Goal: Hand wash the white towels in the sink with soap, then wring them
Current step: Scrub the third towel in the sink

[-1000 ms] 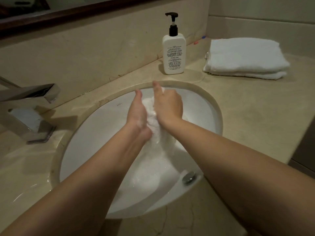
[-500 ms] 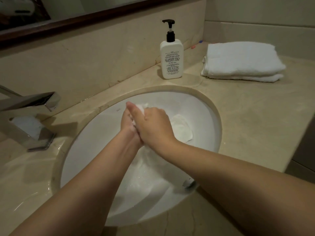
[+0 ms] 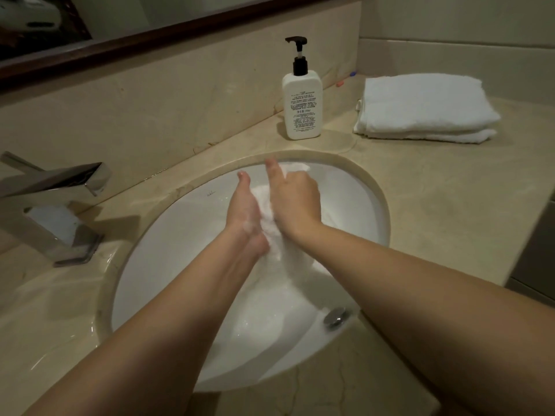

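A wet, soapy white towel (image 3: 283,259) hangs bunched between my two hands above the white sink (image 3: 156,265). My left hand (image 3: 244,214) lies flat against the towel's left side with its fingers straight and suds on the wrist. My right hand (image 3: 295,199) curls round the towel's upper part, and a fold of cloth sticks out above its knuckles. The towel's lower end trails down into the basin toward the drain (image 3: 336,317).
A white pump soap bottle (image 3: 302,109) stands on the beige counter behind the sink. Folded dry white towels (image 3: 420,112) lie stacked at the back right. A chrome faucet (image 3: 57,184) juts in from the left. A dark-framed mirror runs along the wall.
My right hand has slid from over my left hand back toward the far rim, pulling the towel up. The left hand's fingers are straight again against the cloth.
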A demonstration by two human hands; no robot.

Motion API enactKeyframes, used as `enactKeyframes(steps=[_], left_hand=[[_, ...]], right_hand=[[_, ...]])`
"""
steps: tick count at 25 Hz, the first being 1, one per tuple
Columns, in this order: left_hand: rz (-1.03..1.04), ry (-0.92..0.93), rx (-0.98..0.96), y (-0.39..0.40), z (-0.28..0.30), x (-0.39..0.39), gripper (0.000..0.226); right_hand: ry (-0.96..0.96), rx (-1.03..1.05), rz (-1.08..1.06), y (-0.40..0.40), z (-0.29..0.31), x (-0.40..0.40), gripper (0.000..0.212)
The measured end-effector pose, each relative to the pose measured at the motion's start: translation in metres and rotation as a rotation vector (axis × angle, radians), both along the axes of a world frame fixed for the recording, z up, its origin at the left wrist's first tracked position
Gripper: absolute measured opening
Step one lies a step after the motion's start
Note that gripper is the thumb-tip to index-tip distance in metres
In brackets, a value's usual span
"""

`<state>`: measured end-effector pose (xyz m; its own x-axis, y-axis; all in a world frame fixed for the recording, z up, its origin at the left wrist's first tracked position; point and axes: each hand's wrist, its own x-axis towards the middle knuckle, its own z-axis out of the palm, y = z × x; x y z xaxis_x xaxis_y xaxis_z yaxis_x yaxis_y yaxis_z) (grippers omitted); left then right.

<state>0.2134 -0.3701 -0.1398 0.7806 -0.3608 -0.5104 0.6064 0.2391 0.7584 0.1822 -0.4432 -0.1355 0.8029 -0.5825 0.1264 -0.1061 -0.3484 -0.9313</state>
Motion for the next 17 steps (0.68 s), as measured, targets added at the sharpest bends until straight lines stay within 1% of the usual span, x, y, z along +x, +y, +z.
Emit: enactKeyframes(steps=[2, 3, 4, 5, 6, 7, 8, 10, 11, 12, 14, 15, 16, 17], left_hand=[[0.051, -0.043, -0.01, 0.003, -0.006, 0.006, 0.075], [0.043, -0.058, -0.009, 0.003, -0.008, 0.007, 0.072], [0.025, -0.06, 0.019, 0.003, -0.008, 0.006, 0.072], [0.001, -0.07, 0.044, 0.001, -0.003, 0.0, 0.076], [-0.019, -0.061, 0.046, -0.003, 0.0, -0.004, 0.079], [-0.022, -0.022, 0.022, -0.003, 0.001, -0.004, 0.08], [0.024, -0.012, -0.007, -0.003, -0.001, -0.003, 0.078], [0.092, -0.037, -0.049, 0.001, -0.007, 0.004, 0.07], [0.097, -0.053, -0.039, 0.001, -0.009, 0.006, 0.067], [0.08, -0.051, -0.013, 0.001, -0.01, 0.006, 0.067], [-0.022, -0.041, 0.022, -0.003, -0.001, -0.004, 0.078], [-0.043, -0.006, 0.028, -0.003, 0.002, -0.006, 0.081], [-0.035, -0.017, 0.037, -0.002, -0.002, -0.003, 0.079], [-0.005, -0.043, 0.037, 0.002, -0.005, 0.0, 0.071]], right_hand=[[-0.021, -0.1, 0.161, 0.017, -0.003, -0.013, 0.065], [-0.009, -0.12, 0.168, 0.02, -0.003, -0.013, 0.066], [0.008, -0.103, 0.113, 0.014, -0.002, -0.008, 0.065], [0.022, -0.027, 0.038, 0.006, 0.002, -0.004, 0.064], [0.026, 0.028, -0.023, -0.002, 0.004, 0.0, 0.063], [0.014, 0.033, -0.039, -0.004, 0.003, 0.002, 0.063], [0.0, -0.015, 0.01, 0.002, 0.003, -0.003, 0.063], [0.01, -0.14, 0.174, 0.024, -0.001, -0.015, 0.063], [0.021, -0.155, 0.164, 0.027, -0.003, -0.014, 0.063], [0.032, -0.123, 0.102, 0.021, -0.002, -0.008, 0.063], [0.067, -0.004, -0.033, 0.001, 0.001, 0.004, 0.063], [0.059, -0.006, -0.047, -0.002, 0.0, 0.005, 0.063], [0.048, -0.04, 0.006, 0.003, 0.0, 0.0, 0.064], [0.055, -0.092, 0.101, 0.013, -0.001, -0.007, 0.065]])
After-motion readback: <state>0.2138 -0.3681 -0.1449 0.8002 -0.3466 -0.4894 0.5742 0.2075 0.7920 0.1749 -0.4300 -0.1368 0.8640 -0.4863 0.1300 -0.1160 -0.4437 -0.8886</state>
